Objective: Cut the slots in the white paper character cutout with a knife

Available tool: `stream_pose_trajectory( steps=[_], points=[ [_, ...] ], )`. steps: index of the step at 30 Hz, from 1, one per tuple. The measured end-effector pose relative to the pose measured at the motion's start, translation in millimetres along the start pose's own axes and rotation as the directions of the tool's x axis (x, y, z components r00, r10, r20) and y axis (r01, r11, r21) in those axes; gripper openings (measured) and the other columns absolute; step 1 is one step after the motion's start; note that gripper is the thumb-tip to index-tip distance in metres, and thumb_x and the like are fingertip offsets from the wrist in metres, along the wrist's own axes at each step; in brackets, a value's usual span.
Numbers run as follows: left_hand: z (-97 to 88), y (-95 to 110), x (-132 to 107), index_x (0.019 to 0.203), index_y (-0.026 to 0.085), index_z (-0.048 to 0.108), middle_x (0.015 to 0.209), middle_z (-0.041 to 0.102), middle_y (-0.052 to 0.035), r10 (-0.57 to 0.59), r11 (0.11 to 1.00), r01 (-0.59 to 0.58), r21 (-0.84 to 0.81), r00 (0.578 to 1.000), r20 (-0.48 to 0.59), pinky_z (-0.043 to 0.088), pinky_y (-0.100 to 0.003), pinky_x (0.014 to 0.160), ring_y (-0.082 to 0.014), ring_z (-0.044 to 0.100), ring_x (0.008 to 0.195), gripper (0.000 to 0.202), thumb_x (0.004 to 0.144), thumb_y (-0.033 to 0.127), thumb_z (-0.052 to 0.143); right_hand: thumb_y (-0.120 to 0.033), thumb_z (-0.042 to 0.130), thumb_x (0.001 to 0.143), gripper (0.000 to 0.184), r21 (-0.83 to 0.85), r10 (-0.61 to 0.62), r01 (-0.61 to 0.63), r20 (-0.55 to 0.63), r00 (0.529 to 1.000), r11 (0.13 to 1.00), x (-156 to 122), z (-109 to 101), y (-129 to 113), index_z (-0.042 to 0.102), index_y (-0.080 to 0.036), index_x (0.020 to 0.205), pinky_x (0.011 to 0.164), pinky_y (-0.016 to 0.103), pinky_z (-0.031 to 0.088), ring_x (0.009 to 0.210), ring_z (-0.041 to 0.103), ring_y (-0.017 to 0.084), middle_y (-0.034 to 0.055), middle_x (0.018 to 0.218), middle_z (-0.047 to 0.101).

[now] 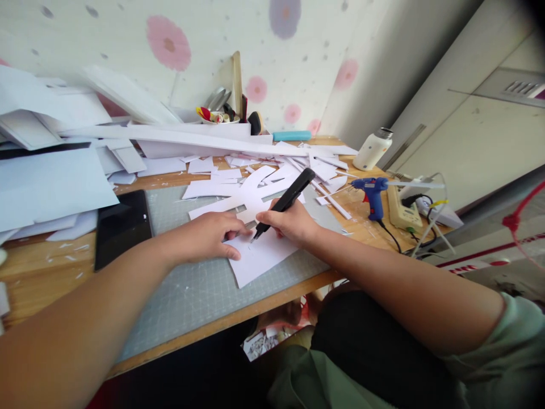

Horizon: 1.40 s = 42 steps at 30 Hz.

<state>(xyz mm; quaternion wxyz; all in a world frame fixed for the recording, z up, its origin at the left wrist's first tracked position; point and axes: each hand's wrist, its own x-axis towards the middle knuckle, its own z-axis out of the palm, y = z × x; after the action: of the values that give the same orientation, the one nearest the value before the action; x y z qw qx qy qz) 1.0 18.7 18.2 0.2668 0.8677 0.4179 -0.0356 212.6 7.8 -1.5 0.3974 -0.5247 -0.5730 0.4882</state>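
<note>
My right hand (pixel 293 221) is closed round a black utility knife (pixel 289 196), held at a slant with its tip down on a white board piece (pixel 259 261). Short marks or cuts show on the board near the tip. My left hand (pixel 213 236) lies on the left part of that board, thumb and forefinger apart; its other fingers are partly hidden. Just beyond both hands is a cut-out white board shape (pixel 249 196) with curved arms and a small rectangular slot. A grey cutting mat (pixel 183 307) lies under the board.
White board offcuts (pixel 213 173) and long strips cover the back of the table. A black tablet (pixel 123 227) lies left of the mat. On the right are a blue glue gun (pixel 372 193), a power strip (pixel 402 210) with cords, and a white bottle (pixel 373 149).
</note>
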Motion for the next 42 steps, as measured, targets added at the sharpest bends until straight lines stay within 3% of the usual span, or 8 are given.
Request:
stream_pose_trajectory(
  steps=[8, 21, 30, 42],
  points=[
    [-2.3, 2, 1, 0.122, 0.024, 0.065, 0.120, 0.065, -0.0068, 0.015, 1.000, -0.015, 0.024, 1.000, 0.025, 0.043, -0.033, 0.092, -0.0251, 0.060, 0.108, 0.047, 0.078, 0.038, 0.067, -0.038, 0.079, 0.062, 0.032, -0.027, 0.050, -0.052, -0.073, 0.996, 0.998, 0, -9, 5, 0.052, -0.020, 0.063, 0.035, 0.026, 0.035, 0.040, 0.042, 0.010, -0.0013, 0.050, 0.051],
    [0.3, -4, 2, 0.122, 0.025, 0.065, 0.119, 0.066, -0.0060, 0.021, 1.000, -0.021, 0.000, 1.000, 0.010, 0.044, -0.033, 0.089, -0.0253, 0.061, 0.105, 0.050, 0.076, 0.043, 0.068, -0.036, 0.079, 0.062, 0.029, -0.032, 0.072, -0.075, -0.107, 0.992, 0.997, -2, -18, 3, 0.055, -0.019, 0.068, 0.036, 0.026, 0.036, 0.040, 0.042, 0.010, -0.0032, 0.050, 0.052],
    [-3.1, 3, 1, 0.118, 0.022, 0.066, 0.114, 0.065, -0.0074, 0.007, 1.000, -0.008, 0.028, 1.000, 0.027, 0.044, -0.033, 0.088, -0.0257, 0.061, 0.102, 0.047, 0.076, 0.044, 0.065, -0.038, 0.080, 0.063, 0.033, -0.038, 0.038, -0.042, -0.091, 0.995, 0.998, 3, -28, 11, 0.052, -0.021, 0.062, 0.037, 0.026, 0.039, 0.038, 0.039, 0.009, -0.0036, 0.046, 0.050],
    [-0.7, -5, 2, 0.119, 0.022, 0.066, 0.109, 0.064, -0.0075, 0.028, 0.999, -0.029, 0.014, 0.999, 0.034, 0.043, -0.033, 0.086, -0.0250, 0.060, 0.098, 0.049, 0.076, 0.046, 0.065, -0.039, 0.081, 0.059, 0.037, -0.037, -0.001, -0.003, -0.134, 0.991, 0.999, 9, -53, 18, 0.050, -0.020, 0.064, 0.037, 0.025, 0.039, 0.038, 0.044, 0.010, -0.0040, 0.048, 0.050]
  ],
)
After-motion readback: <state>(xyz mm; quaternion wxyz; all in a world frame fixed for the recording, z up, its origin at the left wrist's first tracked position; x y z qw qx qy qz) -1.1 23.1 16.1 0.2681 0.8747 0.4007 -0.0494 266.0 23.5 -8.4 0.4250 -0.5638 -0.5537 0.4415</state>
